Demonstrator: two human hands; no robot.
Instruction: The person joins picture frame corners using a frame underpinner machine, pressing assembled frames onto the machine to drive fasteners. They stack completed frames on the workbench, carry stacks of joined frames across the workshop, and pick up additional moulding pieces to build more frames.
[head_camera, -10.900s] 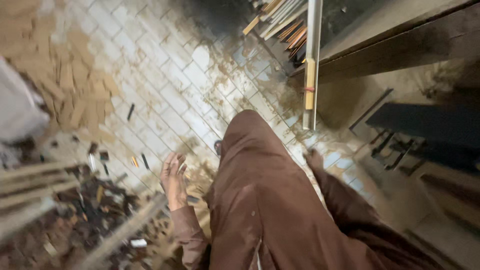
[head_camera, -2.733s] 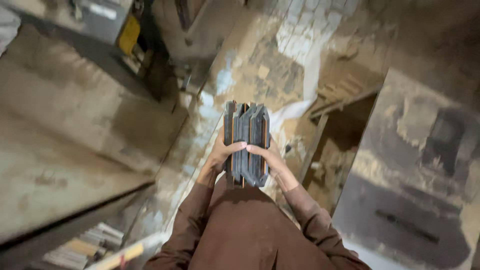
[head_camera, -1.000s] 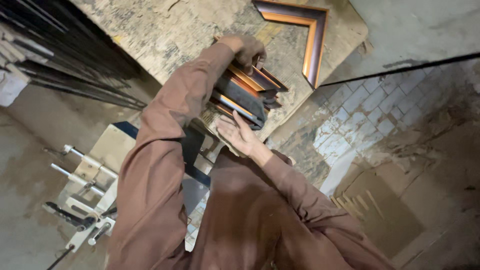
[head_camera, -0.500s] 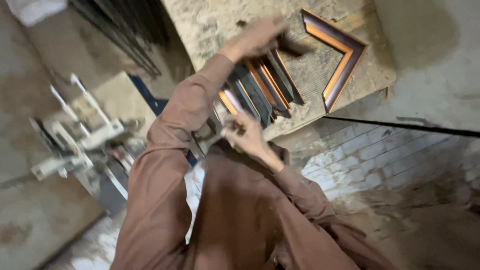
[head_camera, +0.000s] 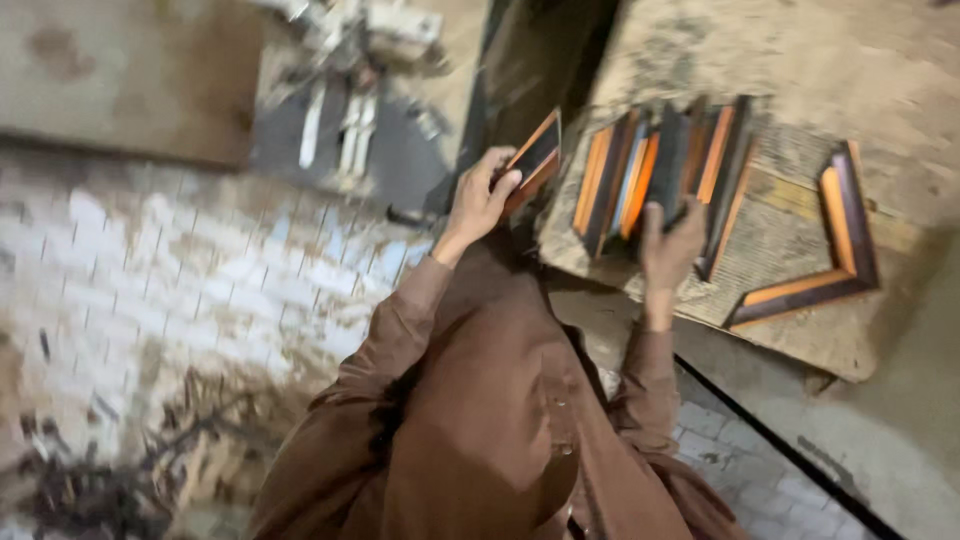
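My left hand (head_camera: 482, 198) grips one short dark moulding piece with an orange inner face (head_camera: 532, 160), held off the left edge of the worn worktable (head_camera: 800, 340). My right hand (head_camera: 668, 242) rests flat on a row of several similar dark and orange frame pieces (head_camera: 650, 165) lying side by side on the table. To their right lies an L-shaped joined frame corner (head_camera: 835, 262), untouched. My brown sleeves and garment fill the lower middle of the view.
A pale brick-paved floor (head_camera: 200, 270) spreads to the left, with wood scraps and debris (head_camera: 130, 470) at the lower left. Blurred metal equipment (head_camera: 350, 90) stands at the top. A dark edge (head_camera: 780, 450) runs under the table at the lower right.
The stack I was holding against the table now lies spread on it under my right hand. My left hand has come away to the left with one piece. The view has swung.
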